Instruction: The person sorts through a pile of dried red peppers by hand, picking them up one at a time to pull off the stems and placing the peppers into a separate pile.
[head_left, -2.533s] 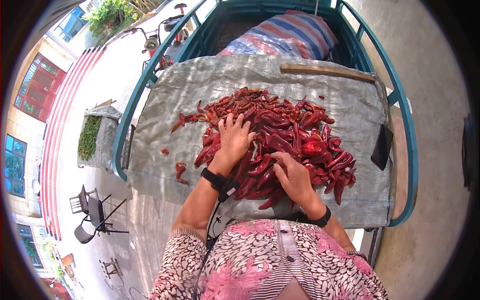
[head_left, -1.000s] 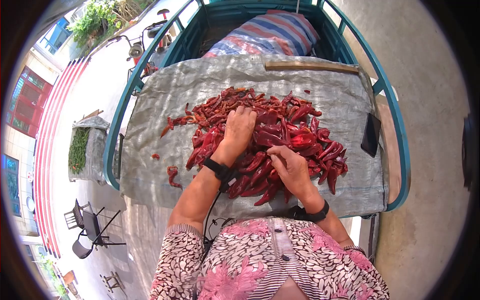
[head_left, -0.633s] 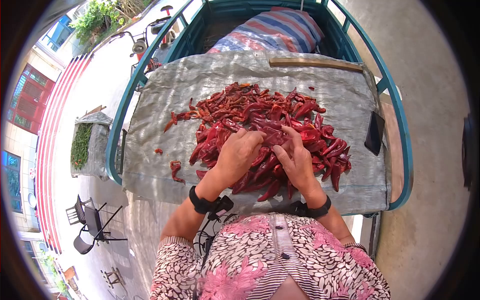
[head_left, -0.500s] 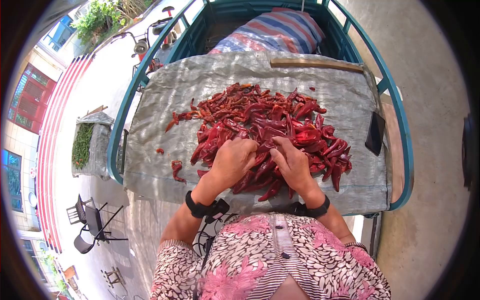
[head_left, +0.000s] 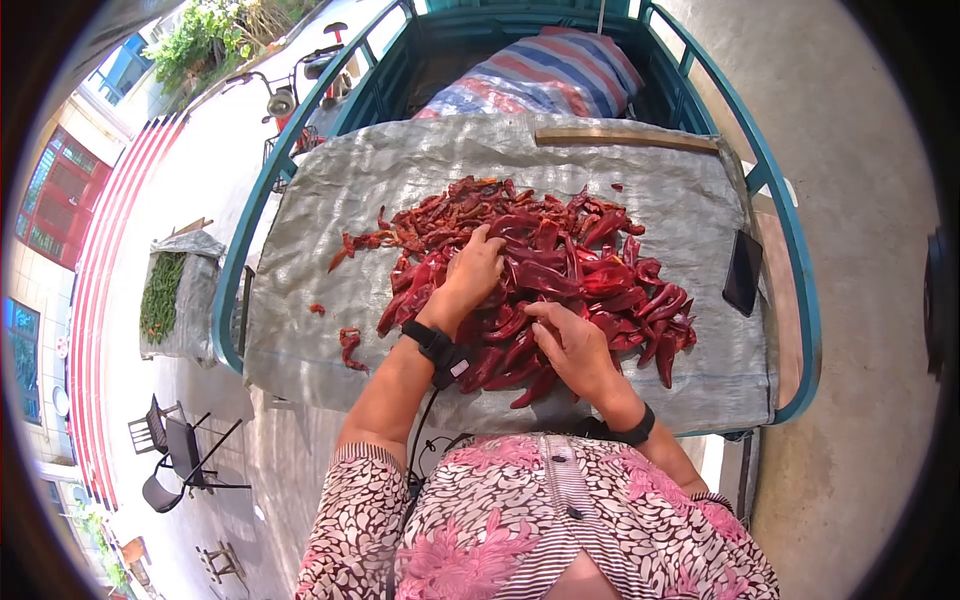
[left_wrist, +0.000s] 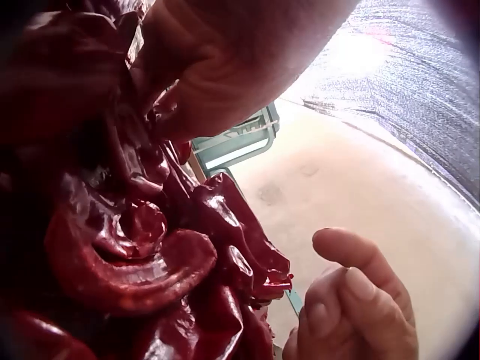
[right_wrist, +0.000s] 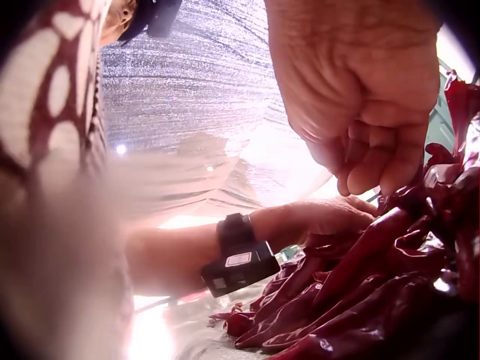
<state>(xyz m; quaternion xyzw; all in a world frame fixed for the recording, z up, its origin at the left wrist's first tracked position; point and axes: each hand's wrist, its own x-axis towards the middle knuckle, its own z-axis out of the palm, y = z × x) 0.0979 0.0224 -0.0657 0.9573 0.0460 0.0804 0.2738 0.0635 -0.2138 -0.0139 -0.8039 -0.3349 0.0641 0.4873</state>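
Observation:
A heap of large glossy red peppers (head_left: 540,275) lies on the grey woven sheet (head_left: 300,250), with smaller, shrivelled red peppers (head_left: 450,212) along its far side. The left hand (head_left: 475,272) reaches onto the heap where the two kinds meet. Its fingertips are partly hidden, and whether they pinch a pepper cannot be seen. Over the near part of the heap is the right hand (head_left: 575,350), its fingers loosely bent with nothing visible between them; the left wrist view shows this right hand (left_wrist: 356,300) beside the peppers (left_wrist: 142,277).
A black phone (head_left: 742,272) lies at the sheet's right side and a wooden strip (head_left: 627,139) along its far edge. Teal cart rails (head_left: 790,250) flank the sheet; a striped bag (head_left: 550,75) is in the cart bed. A few stray shrivelled peppers (head_left: 349,350) lie at left.
The left hand has moved away from the right hand, forward to the far side of the large peppers. The right hand has stayed over the near part, its fingers slightly lower in view.

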